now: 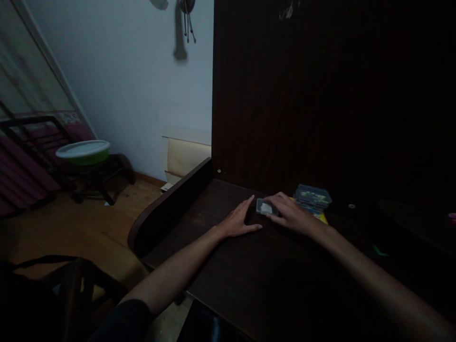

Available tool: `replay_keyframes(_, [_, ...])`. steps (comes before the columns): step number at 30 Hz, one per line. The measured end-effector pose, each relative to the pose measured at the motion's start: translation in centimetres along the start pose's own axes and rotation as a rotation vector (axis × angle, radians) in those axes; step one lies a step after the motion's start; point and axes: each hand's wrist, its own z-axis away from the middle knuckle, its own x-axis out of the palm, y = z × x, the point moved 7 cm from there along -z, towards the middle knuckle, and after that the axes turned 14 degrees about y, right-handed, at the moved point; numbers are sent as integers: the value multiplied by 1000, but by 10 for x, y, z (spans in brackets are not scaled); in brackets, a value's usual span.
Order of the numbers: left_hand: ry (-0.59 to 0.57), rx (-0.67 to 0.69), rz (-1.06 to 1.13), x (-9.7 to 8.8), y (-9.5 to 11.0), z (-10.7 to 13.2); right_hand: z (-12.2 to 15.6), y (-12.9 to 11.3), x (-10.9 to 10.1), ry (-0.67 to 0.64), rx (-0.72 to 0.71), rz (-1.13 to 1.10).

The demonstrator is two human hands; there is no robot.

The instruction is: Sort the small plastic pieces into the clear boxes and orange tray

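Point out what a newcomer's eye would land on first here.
First, the bare right hand grasping a small clear plastic box with something white inside, on the dark brown wooden desk, the left hand spread open beside it. Next, the stacked clear plastic boxes beyond the right hand. Off to the left, the round green basin with a whitish top stands out on a dark chair.

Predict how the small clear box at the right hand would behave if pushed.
The small clear box would probably slide rather than roll, looking flat-sided on the dark desk. Its squared, transparent edges suggest stiff plastic, unlikely to flop.
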Motion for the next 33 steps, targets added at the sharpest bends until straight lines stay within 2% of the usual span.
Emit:
replay_keyframes(2, [31, -8, 11, -2, -4, -2, 3, -16, 20, -13, -115, 35])
replay_keyframes(5, [75, -28, 18, -8, -10, -5, 7, -26, 40, 38, -210, 215])
replay_keyframes(8, [105, -25, 26, -13, -14, -7, 12, -31, 52, 87, -271, 346])
replay_keyframes(11, [113, -15, 79, -14, -15, -9, 18, -35, 60, 113, -326, 384])
replay_keyframes(20, [76, -253, 518, 0, -32, -9, 22, -33, 74, 145, -409, 463])
replay_keyframes(29, [79, -340, 609, 0, -38, -10, 12, -35, 75, 111, -456, 480])
replay_keyframes(33, [82, -338, 591, -3, -39, -11, 6, -34, 73, 101, -420, 442])
